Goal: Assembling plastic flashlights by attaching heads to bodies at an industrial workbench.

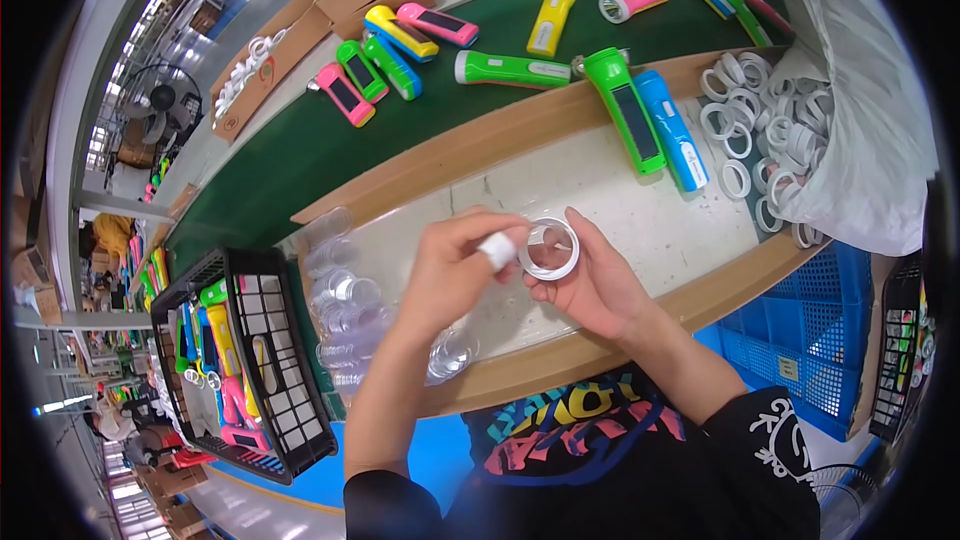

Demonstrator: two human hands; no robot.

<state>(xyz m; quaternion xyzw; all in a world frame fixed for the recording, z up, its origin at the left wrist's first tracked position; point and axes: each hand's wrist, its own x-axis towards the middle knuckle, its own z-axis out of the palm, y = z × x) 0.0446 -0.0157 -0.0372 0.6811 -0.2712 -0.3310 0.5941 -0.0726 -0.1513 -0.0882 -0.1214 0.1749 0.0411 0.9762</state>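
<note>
In front of my chest, my right hand (597, 285) holds a white ring (572, 266) upright between thumb and fingers. Its middle is see-through, and fingers show behind it. My left hand (450, 265) is closed at the ring's left side, its fingertips curled close to the rim. A white wrap or cover (497, 250) shows at one of its fingers; whether those fingers pinch anything is hidden. Clear round lenses (350, 290) lie in stacks left of my left hand. Loose white rings (735, 178) are heaped at the right, partly spilling from a white plastic bag (870, 130).
A cardboard-edged work tray (450, 165) lies beneath my hands. Green (625, 110) and blue (672, 130) flashlights rest across its far edge. More coloured flashlights lie on the green belt (260, 175). At left stands a black crate (300, 410) of flashlights; a blue crate (800, 340) is at right.
</note>
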